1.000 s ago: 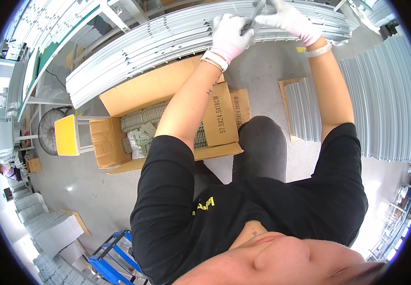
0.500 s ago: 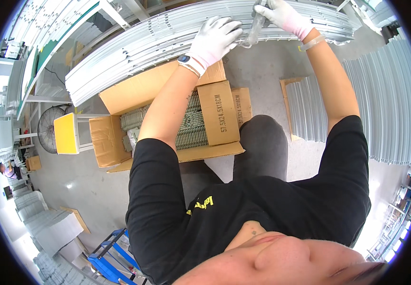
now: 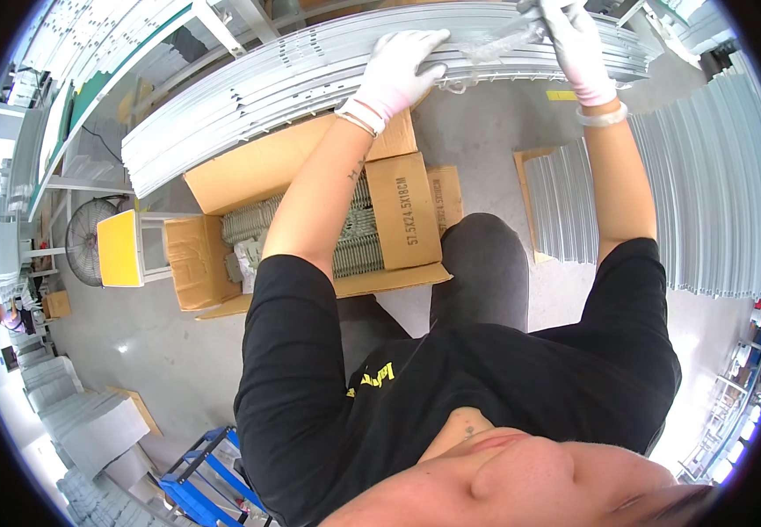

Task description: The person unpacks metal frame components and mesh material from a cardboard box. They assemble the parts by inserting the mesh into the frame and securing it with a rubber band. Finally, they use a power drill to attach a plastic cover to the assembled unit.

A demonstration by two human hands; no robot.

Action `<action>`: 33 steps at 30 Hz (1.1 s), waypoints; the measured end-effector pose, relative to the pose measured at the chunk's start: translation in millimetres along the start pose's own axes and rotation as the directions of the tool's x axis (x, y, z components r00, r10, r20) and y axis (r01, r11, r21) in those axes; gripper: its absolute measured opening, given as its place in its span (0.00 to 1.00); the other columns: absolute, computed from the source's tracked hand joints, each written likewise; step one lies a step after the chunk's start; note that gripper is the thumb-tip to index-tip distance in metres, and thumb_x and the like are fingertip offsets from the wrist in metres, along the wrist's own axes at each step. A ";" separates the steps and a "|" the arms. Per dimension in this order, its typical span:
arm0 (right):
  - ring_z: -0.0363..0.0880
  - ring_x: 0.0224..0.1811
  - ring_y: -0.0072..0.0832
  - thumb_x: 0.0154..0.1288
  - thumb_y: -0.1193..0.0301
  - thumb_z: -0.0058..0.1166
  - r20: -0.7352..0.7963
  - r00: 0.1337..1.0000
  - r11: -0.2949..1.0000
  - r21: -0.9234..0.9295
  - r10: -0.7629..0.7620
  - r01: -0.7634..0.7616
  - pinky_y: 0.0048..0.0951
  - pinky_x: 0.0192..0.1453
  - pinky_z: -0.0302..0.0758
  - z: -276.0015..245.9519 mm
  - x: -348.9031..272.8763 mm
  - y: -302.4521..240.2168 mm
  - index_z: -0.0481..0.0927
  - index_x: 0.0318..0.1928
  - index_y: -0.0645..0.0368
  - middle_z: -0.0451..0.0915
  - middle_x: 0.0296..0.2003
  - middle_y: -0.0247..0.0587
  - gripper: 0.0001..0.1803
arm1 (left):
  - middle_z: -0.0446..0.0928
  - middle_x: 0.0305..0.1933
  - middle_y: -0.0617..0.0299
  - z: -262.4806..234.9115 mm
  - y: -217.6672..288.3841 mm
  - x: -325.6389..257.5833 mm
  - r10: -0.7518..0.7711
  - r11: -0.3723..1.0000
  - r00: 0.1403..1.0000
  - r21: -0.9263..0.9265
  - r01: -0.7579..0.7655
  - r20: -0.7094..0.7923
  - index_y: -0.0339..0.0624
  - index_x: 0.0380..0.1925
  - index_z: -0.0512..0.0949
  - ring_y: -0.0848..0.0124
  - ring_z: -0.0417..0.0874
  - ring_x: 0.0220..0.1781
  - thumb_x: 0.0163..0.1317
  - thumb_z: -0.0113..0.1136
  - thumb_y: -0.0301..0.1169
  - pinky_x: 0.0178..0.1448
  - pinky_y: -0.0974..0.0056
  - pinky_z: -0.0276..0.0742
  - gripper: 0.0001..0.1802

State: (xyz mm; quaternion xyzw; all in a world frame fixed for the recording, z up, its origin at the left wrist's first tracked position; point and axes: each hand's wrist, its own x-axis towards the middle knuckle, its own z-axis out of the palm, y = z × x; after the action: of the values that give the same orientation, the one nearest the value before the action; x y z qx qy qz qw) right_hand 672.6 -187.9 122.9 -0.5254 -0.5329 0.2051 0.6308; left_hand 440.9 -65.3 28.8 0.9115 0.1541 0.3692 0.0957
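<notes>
My left hand [image 3: 402, 68], in a white glove, rests at the near side of a long stack of white metal strips [image 3: 257, 92]. Its fingers stretch to the right, with the thumb apart and nothing visible in the grip. Farther right, my right hand [image 3: 574, 48], also gloved, closes around crumpled clear plastic film [image 3: 503, 44] at the top of the view. The film trails left across the strips, and a loose end hangs beside my left thumb. A greyish piece by the right fingertips is partly cut off by the frame edge.
An open cardboard box [image 3: 411, 202] with rows of grey metal parts [image 3: 358, 237] stands below my left arm. Stacked pale panels [image 3: 697, 184] are at right. A yellow-topped stool [image 3: 121, 249] and a fan [image 3: 90, 241] stand left, a blue frame [image 3: 200, 479] lower left.
My right hand has moved right and turned, drawing the film out over the strips. My left hand has shifted slightly, its fingers now closer together and pointing right.
</notes>
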 end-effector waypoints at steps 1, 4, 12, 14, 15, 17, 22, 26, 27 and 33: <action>0.75 0.28 0.18 0.74 0.66 0.50 0.005 1.000 0.997 0.074 -0.005 0.004 0.22 0.32 0.75 0.9 -3.0 -11.4 0.77 0.42 0.59 0.81 0.32 0.34 0.09 | 0.72 0.62 0.57 -2.6 4.7 -1.1 0.002 1.000 0.995 -0.024 -0.004 -0.103 0.47 0.60 0.72 0.58 0.69 0.66 0.60 0.60 0.34 0.69 0.53 0.62 0.27; 0.77 0.45 0.30 0.70 0.60 0.53 0.200 0.976 0.987 0.113 0.089 -0.113 0.34 0.51 0.75 -22.8 -14.0 -14.8 0.75 0.49 0.64 0.78 0.46 0.43 0.18 | 0.66 0.66 0.50 -6.2 36.6 -11.8 -0.139 0.970 0.899 -0.241 0.038 -0.414 0.38 0.64 0.66 0.57 0.66 0.69 0.63 0.56 0.34 0.70 0.54 0.62 0.29; 0.77 0.48 0.31 0.72 0.70 0.44 0.300 0.952 0.970 0.207 0.059 -0.125 0.31 0.56 0.72 29.8 -74.3 -55.1 0.78 0.43 0.66 0.80 0.45 0.46 0.12 | 0.75 0.54 0.58 -63.4 103.2 -76.1 -0.269 0.020 0.863 -0.893 0.450 0.428 0.36 0.64 0.63 0.67 0.76 0.56 0.72 0.49 0.35 0.65 0.59 0.69 0.24; 0.77 0.51 0.33 0.71 0.72 0.43 0.349 0.937 0.979 0.189 0.010 -0.081 0.32 0.57 0.72 37.6 -80.7 -57.4 0.78 0.42 0.67 0.79 0.46 0.47 0.11 | 0.75 0.54 0.58 -67.6 109.0 -86.1 -0.344 0.037 0.866 -0.916 0.399 0.364 0.37 0.62 0.65 0.68 0.77 0.54 0.73 0.48 0.36 0.64 0.60 0.71 0.22; 0.77 0.52 0.34 0.70 0.73 0.43 0.374 0.927 0.982 0.181 -0.014 -0.058 0.33 0.58 0.72 41.6 -84.2 -57.8 0.77 0.42 0.68 0.79 0.46 0.48 0.11 | 0.75 0.54 0.58 -70.6 111.1 -90.3 -0.380 0.048 0.864 -0.926 0.374 0.329 0.37 0.61 0.66 0.68 0.78 0.53 0.73 0.47 0.36 0.64 0.60 0.71 0.21; 0.75 0.55 0.37 0.71 0.75 0.43 0.401 0.915 0.955 0.287 -0.048 -0.075 0.36 0.60 0.71 48.1 -91.9 -59.6 0.76 0.43 0.69 0.78 0.47 0.49 0.10 | 0.75 0.55 0.57 -81.7 114.1 -95.0 -0.471 -0.073 0.790 -0.909 0.409 0.393 0.37 0.59 0.66 0.67 0.79 0.53 0.71 0.50 0.32 0.65 0.59 0.71 0.19; 0.74 0.57 0.38 0.71 0.72 0.46 0.466 0.885 0.860 0.450 0.004 -0.241 0.39 0.64 0.67 61.1 -106.1 -65.8 0.76 0.44 0.65 0.77 0.48 0.50 0.10 | 0.77 0.51 0.59 -93.4 110.9 -109.9 -0.484 0.043 0.813 -0.919 0.391 0.323 0.38 0.57 0.69 0.70 0.78 0.52 0.67 0.52 0.25 0.63 0.62 0.72 0.18; 0.74 0.54 0.35 0.70 0.69 0.48 0.508 0.861 0.837 0.458 0.030 -0.300 0.37 0.63 0.67 62.4 -112.8 -62.7 0.77 0.44 0.63 0.77 0.48 0.50 0.10 | 0.78 0.43 0.61 -129.1 106.5 -113.3 -0.382 0.236 0.804 -0.793 0.562 0.456 0.38 0.51 0.74 0.74 0.77 0.46 0.65 0.51 0.25 0.54 0.66 0.73 0.15; 0.74 0.54 0.35 0.70 0.69 0.48 0.520 0.853 0.839 0.447 0.037 -0.309 0.36 0.63 0.67 63.7 -115.1 -62.9 0.77 0.44 0.63 0.78 0.48 0.50 0.10 | 0.78 0.42 0.61 -136.8 107.9 -112.4 -0.365 0.291 0.780 -0.733 0.614 0.509 0.38 0.50 0.75 0.72 0.78 0.44 0.65 0.52 0.25 0.52 0.65 0.74 0.14; 0.77 0.51 0.30 0.70 0.69 0.51 0.497 0.859 0.918 0.272 0.124 -0.290 0.34 0.59 0.72 78.9 -125.4 -70.9 0.78 0.45 0.63 0.80 0.45 0.47 0.11 | 0.78 0.35 0.55 -144.9 104.8 -121.1 -0.192 0.831 0.931 -0.453 0.322 0.311 0.37 0.48 0.75 0.61 0.79 0.35 0.66 0.56 0.30 0.43 0.61 0.75 0.12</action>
State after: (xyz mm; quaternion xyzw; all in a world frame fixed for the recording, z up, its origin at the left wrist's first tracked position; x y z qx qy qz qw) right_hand 537.5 -281.2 118.7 -0.3990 -0.5659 0.4817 0.5371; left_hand 278.8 -196.9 83.8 0.8659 0.1626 0.2610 0.3946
